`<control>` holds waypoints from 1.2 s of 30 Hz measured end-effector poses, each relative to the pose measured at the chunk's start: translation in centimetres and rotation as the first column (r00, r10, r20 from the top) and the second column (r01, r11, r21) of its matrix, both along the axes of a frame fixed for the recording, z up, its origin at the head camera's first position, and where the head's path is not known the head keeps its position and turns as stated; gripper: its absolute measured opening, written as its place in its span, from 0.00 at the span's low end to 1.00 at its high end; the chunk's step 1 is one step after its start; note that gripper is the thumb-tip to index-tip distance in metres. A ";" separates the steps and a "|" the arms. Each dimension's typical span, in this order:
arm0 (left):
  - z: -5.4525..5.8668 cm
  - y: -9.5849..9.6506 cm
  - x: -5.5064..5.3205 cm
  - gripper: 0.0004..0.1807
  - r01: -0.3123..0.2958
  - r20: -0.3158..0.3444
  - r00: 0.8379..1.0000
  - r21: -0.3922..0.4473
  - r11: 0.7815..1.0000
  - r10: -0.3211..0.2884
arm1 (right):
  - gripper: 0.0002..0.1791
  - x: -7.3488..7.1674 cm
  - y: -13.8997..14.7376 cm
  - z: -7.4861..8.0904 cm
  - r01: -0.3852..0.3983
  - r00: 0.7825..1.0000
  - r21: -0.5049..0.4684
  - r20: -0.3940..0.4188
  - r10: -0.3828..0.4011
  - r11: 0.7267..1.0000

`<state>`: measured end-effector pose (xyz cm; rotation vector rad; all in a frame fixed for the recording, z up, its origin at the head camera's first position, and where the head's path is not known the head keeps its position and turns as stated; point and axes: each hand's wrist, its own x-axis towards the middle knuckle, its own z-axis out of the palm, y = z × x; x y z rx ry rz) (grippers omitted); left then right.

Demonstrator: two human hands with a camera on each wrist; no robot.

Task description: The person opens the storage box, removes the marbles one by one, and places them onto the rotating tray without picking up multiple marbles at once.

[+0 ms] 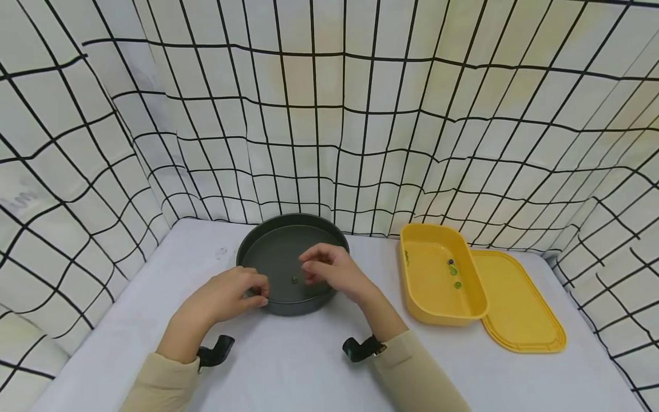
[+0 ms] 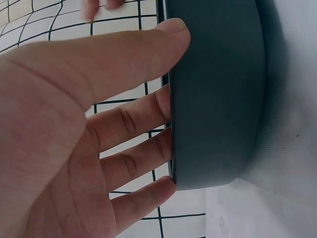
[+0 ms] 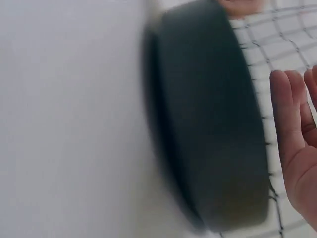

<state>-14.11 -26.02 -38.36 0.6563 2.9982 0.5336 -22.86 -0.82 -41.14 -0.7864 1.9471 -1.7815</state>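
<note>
The dark round pan (image 1: pixel 273 246) stands on the white tabletop (image 1: pixel 288 372), its far rim close to the black net (image 1: pixel 329 145). At the pan's near-left edge, the left hand (image 1: pixel 231 294) grasps the rim: the thumb presses the outer wall and the other fingers reach over the edge to the inside. A small green marble (image 1: pixel 294 280) lies on the pan floor, right of the left hand, nearer the front wall than the back. The right hand (image 1: pixel 332 268) hovers above the pan's right half, its fingers released and loosely bent, with the marble just beside its fingertips as seen from the head view. Right of the pan, across a strip of tabletop, sits a yellow tub (image 1: pixel 429 286), with a blue marble (image 1: pixel 451 261) and two green marbles (image 1: pixel 455 278) near its right wall. Farther right of the pan, a flat yellow lid (image 1: pixel 522 309) borders the tub; whether its edge runs underneath cannot be told. In front of the pan, a broad stretch of tabletop lies between the two forearms.
</note>
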 end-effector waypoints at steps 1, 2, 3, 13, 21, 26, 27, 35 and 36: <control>0.0 0.0 0.0 0.10 0.001 -0.001 1.000 -0.001 1.000 -0.001 | 0.14 0.0 0.9 0.3 0.012 1.000 -0.033 0.019 -0.011 0.999; -0.1 0.0 0.0 0.10 0.002 0.001 1.000 0.000 1.000 -0.002 | 0.15 -0.1 1.8 0.6 0.032 0.999 -0.049 0.029 -0.030 0.998; -0.1 0.1 -0.1 0.10 0.003 0.003 1.000 0.002 1.000 -0.003 | 0.14 -0.1 2.7 1.0 0.055 0.998 -0.058 0.035 -0.053 0.997; -0.2 0.3 -0.5 0.10 0.008 0.017 1.000 -0.001 1.000 -0.008 | 0.17 -1.0 12.9 2.4 0.372 0.928 0.015 0.021 -0.372 0.928; -0.2 0.1 -0.3 0.10 -0.001 0.013 1.000 -0.009 1.000 0.001 | 0.22 -1.9 17.4 1.9 0.486 0.874 0.039 0.011 -0.486 0.873; -0.2 0.1 -0.3 0.10 0.003 0.009 1.000 -0.009 1.000 -0.003 | 0.22 -2.4 18.2 1.2 0.510 0.859 0.099 -0.003 -0.512 0.855; -0.2 0.1 -0.2 0.10 0.003 0.009 1.000 -0.009 1.000 -0.003 | 0.21 -2.5 18.3 1.1 0.511 0.858 0.110 -0.008 -0.513 0.853; 0.0 0.1 -0.3 0.10 0.008 0.010 1.000 -0.012 1.000 -0.008 | 0.18 -3.1 18.3 -0.4 0.489 0.868 0.208 -0.024 -0.496 0.847; 0.0 0.2 -0.3 0.10 0.008 0.009 1.000 -0.013 1.000 -0.008 | 0.18 -3.1 18.4 -0.6 0.484 0.870 0.230 -0.027 -0.491 0.844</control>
